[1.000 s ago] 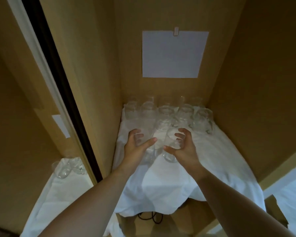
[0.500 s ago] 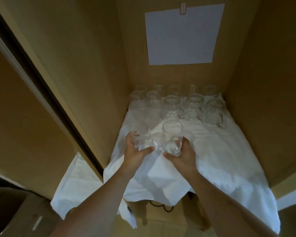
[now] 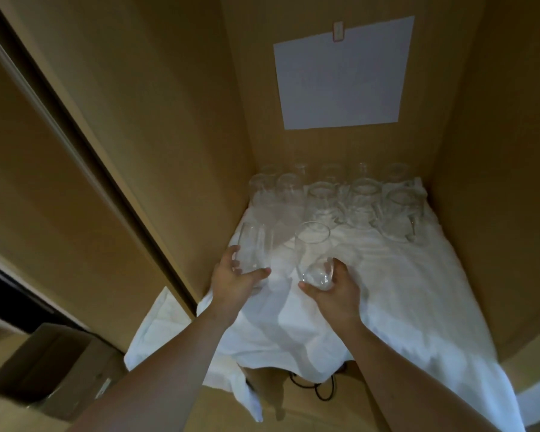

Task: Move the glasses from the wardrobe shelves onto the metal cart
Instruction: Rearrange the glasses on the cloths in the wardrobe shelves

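Inside the wooden wardrobe, a shelf is covered with a white cloth. Several clear glasses stand in rows at the back of it. My left hand grips one clear glass near the shelf's left side. My right hand grips a second clear glass just to the right of it. Both glasses are raised a little off the cloth and lean toward me. The metal cart is out of view.
A white paper sheet is clipped to the wardrobe's back wall. The sliding door frame runs down the left. An open cardboard box sits at lower left. A black cable hangs under the shelf's front edge.
Both hands closed around a glass each and lifted them off the cloth toward me. The view tilted down and shifted, bringing the cardboard box into sight.
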{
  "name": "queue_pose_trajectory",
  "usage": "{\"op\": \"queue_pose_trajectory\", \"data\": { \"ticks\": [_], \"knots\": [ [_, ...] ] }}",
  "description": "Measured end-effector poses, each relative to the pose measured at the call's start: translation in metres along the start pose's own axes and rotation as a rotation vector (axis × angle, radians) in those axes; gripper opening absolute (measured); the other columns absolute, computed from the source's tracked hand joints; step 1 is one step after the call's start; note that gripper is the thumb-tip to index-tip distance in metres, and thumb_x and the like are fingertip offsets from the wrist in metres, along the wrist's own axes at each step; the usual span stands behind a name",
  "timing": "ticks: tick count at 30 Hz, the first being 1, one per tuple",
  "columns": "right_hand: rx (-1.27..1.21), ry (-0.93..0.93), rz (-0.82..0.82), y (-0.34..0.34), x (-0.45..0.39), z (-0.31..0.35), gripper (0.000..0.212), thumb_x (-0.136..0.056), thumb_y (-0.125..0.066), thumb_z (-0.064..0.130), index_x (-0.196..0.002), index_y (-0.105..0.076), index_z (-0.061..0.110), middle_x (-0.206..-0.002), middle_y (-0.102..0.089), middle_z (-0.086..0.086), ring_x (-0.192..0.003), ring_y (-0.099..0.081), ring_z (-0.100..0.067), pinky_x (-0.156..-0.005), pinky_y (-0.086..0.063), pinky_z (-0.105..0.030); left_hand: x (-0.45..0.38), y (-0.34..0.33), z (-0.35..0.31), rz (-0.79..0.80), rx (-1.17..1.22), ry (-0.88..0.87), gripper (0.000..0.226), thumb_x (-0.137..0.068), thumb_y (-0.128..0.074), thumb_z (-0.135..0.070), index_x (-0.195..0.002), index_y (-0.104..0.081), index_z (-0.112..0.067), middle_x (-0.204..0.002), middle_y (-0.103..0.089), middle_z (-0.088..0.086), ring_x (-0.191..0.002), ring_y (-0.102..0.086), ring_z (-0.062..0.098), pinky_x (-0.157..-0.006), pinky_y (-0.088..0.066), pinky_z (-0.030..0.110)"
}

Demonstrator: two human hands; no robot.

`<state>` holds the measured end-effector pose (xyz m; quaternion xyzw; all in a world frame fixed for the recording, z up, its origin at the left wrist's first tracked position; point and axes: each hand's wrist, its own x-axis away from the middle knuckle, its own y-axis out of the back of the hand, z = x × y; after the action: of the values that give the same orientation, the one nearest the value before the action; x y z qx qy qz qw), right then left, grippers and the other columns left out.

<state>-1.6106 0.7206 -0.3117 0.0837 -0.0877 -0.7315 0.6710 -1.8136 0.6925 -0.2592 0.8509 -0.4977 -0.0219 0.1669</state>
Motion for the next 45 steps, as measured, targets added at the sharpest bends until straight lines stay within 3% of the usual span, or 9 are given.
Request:
{"op": "queue_pose_trajectory", "data": {
  "ticks": [3, 7, 12, 18, 25, 31, 34, 39, 45],
  "knots": [
    [-0.017, 0.006, -0.027, -0.001, 0.001, 0.000, 0.085, -0.067, -0.094, 0.028, -0.140, -0.053, 0.011, -0.134, -0.059, -0.002, -0.126, -0.054, -0.020, -0.099, -0.038, -0.021, -0.007, 0.010, -0.018, -0.015, -0.125, -0.050, 0.092, -0.066, -0.096, -0.026, -0.146, -0.051, -0.022, -0.126, -0.058, 0.003, -0.095, -0.061, 0.011, -0.052, -0.047, 0.009],
    [-0.032, 0.004, -0.053, -0.004, 0.002, 0.000, 0.087, -0.065, -0.095, 0.030, -0.139, -0.054, 0.011, -0.131, -0.060, -0.001, -0.124, -0.055, -0.020, -0.101, -0.039, -0.024, -0.029, 0.019, -0.051, 0.010, -0.455, -0.162, 0.102, -0.046, -0.094, -0.045, -0.136, -0.052, -0.022, -0.115, -0.066, 0.000, -0.099, -0.068, 0.025, -0.071, -0.060, 0.037],
    [-0.008, 0.016, -0.081, -0.008, 0.002, -0.004, 0.086, -0.061, -0.097, 0.031, -0.135, -0.057, 0.013, -0.121, -0.063, 0.004, -0.117, -0.059, -0.017, -0.098, -0.041, -0.023, -0.059, 0.019, -0.086, 0.108, -0.904, -0.324, 0.053, -0.070, -0.084, -0.023, -0.104, -0.044, -0.021, -0.105, -0.060, 0.002, -0.101, -0.061, 0.028, -0.075, -0.050, 0.034],
    [0.039, 0.035, -0.123, -0.009, -0.001, -0.007, 0.084, -0.057, -0.098, 0.032, -0.130, -0.060, 0.014, -0.117, -0.066, 0.005, -0.112, -0.061, -0.015, -0.097, -0.045, -0.024, -0.102, 0.002, -0.101, 0.111, -1.234, -0.503, 0.051, -0.068, -0.070, -0.019, -0.117, -0.060, -0.026, -0.117, -0.055, 0.002, -0.114, -0.058, 0.028, -0.094, -0.052, 0.039],
    [0.054, 0.031, -0.120, -0.009, -0.002, -0.010, 0.078, -0.058, -0.098, 0.029, -0.125, -0.058, 0.023, -0.114, -0.065, 0.010, -0.106, -0.062, -0.011, -0.090, -0.044, -0.017, -0.130, -0.018, -0.101, 0.196, -1.299, -0.573, 0.063, -0.076, -0.068, -0.018, -0.137, -0.055, -0.027, -0.135, -0.044, 0.006, -0.129, -0.045, 0.028, -0.106, -0.043, 0.039],
    [0.063, 0.006, -0.138, -0.013, -0.001, -0.011, 0.076, -0.051, -0.101, 0.025, -0.111, -0.056, 0.040, -0.113, -0.068, 0.015, -0.100, -0.065, 0.004, -0.086, -0.047, -0.011, -0.149, -0.020, -0.098, 0.311, -1.049, -0.573, 0.079, -0.067, -0.083, -0.011, -0.138, -0.049, -0.016, -0.137, -0.042, 0.006, -0.124, -0.046, 0.026, -0.092, -0.045, 0.028],
    [0.028, -0.006, -0.133, -0.014, -0.004, -0.002, 0.079, -0.054, -0.100, 0.014, -0.121, -0.060, 0.023, -0.114, -0.068, 0.006, -0.094, -0.064, 0.009, -0.077, -0.042, 0.000, -0.154, -0.016, -0.088, 0.287, -0.951, -0.562, 0.083, -0.065, -0.082, -0.016, -0.139, -0.046, -0.019, -0.136, -0.039, 0.002, -0.124, -0.042, 0.026, -0.090, -0.042, 0.027],
    [-0.004, 0.127, -0.253, -0.018, -0.020, 0.030, 0.075, -0.054, -0.099, 0.010, -0.111, -0.060, 0.039, -0.118, -0.061, -0.001, -0.104, -0.067, -0.013, -0.090, -0.055, -0.029, -0.155, -0.012, -0.081, 0.220, -0.971, -0.604, 0.076, -0.067, -0.078, -0.014, -0.136, -0.046, -0.020, -0.132, -0.040, 0.002, -0.121, -0.041, 0.026, -0.091, -0.049, 0.037],
    [0.268, 0.274, -0.142, -0.006, -0.068, 0.097, 0.085, -0.059, -0.098, 0.015, -0.128, -0.052, 0.032, -0.124, -0.048, 0.004, -0.097, -0.059, -0.005, -0.083, -0.048, -0.014, -0.157, -0.018, -0.086, 0.261, -0.973, -0.610, 0.069, -0.068, -0.074, -0.007, -0.131, -0.046, -0.018, -0.132, -0.040, 0.003, -0.122, -0.040, 0.027, -0.092, -0.049, 0.039]
  ]
}}
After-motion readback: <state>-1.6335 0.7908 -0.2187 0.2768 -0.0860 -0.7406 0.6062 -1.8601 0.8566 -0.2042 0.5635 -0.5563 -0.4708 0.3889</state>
